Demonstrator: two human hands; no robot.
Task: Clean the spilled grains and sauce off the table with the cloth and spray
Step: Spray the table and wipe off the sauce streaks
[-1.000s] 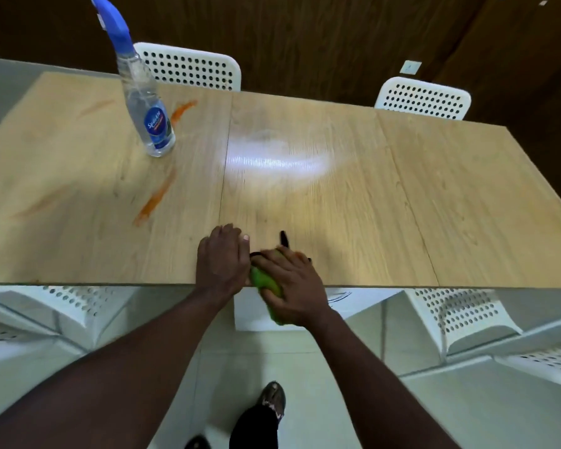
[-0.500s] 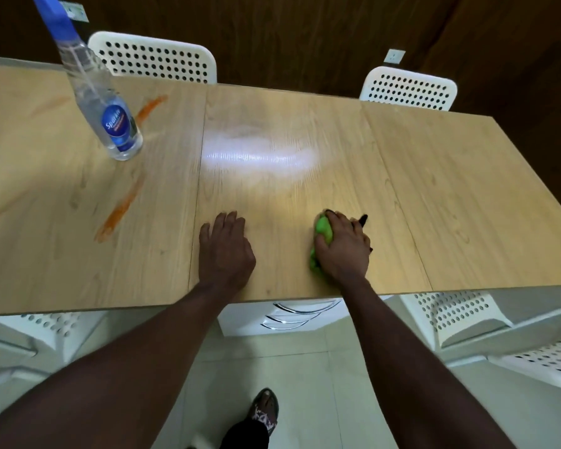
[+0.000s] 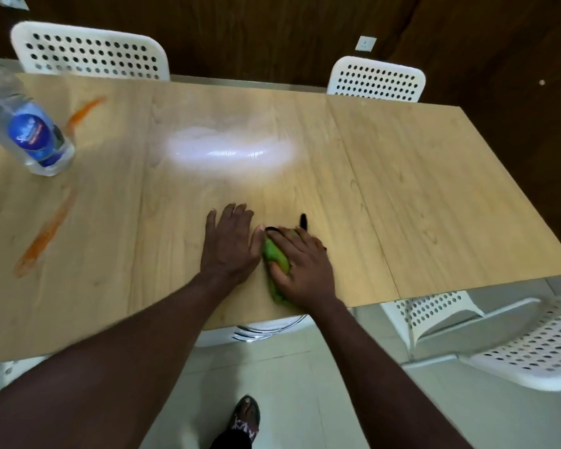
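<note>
My right hand (image 3: 300, 267) presses a crumpled green cloth (image 3: 274, 256) onto the wooden table (image 3: 418, 189) near its front edge, with black bits of the cloth poking out past the fingertips. Just left of it, my left hand (image 3: 229, 243) lies flat on the table, fingers spread, its thumb touching the cloth. A clear spray bottle (image 3: 33, 137) with a blue label stands at the far left. Orange sauce streaks remain beside it: a long streak (image 3: 44, 236) in front of the bottle and a shorter streak (image 3: 85, 111) behind it. I see no grains.
Two white perforated chairs stand behind the table, a left chair (image 3: 91, 53) and a right chair (image 3: 376, 81). More white chairs (image 3: 525, 345) sit at the near right. A lamp glare (image 3: 230, 150) shines mid-table. My foot (image 3: 245, 416) is on the tiled floor.
My right hand has slid the cloth leftward, back against my left hand, after sweeping right half a second ago. The left hand stayed planted. The view tilted, pushing the bottle toward the left edge.
</note>
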